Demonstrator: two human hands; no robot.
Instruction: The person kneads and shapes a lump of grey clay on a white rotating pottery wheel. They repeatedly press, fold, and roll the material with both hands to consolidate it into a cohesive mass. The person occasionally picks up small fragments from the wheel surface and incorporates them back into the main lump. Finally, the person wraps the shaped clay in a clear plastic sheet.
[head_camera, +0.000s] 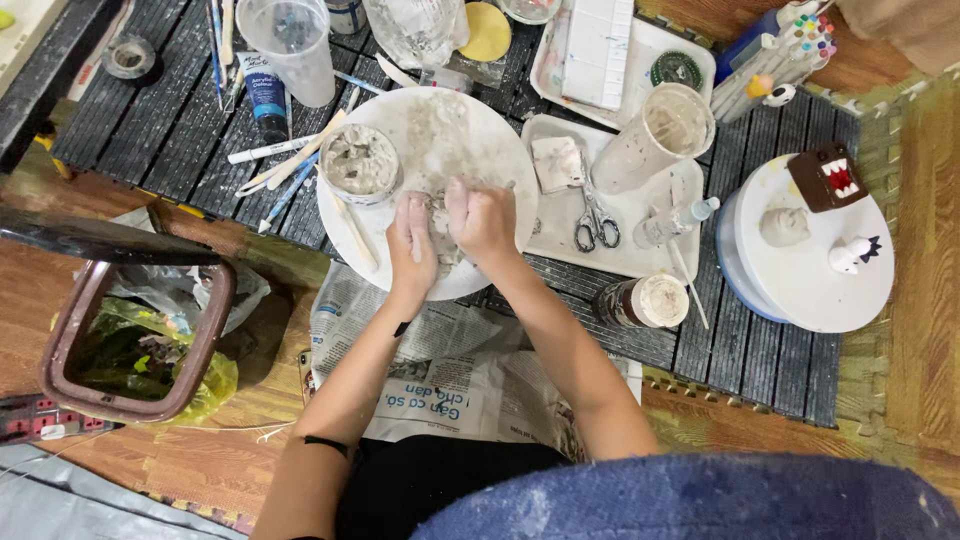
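Both hands press on a lump of wet grey clay lying on the round white board — the left hand curled over its left side, the right hand closed over its top, clay squeezed between them. A small clay-filled bowl sits just beside, steel scissors on the white tray to the right — all on the dark slatted counter.
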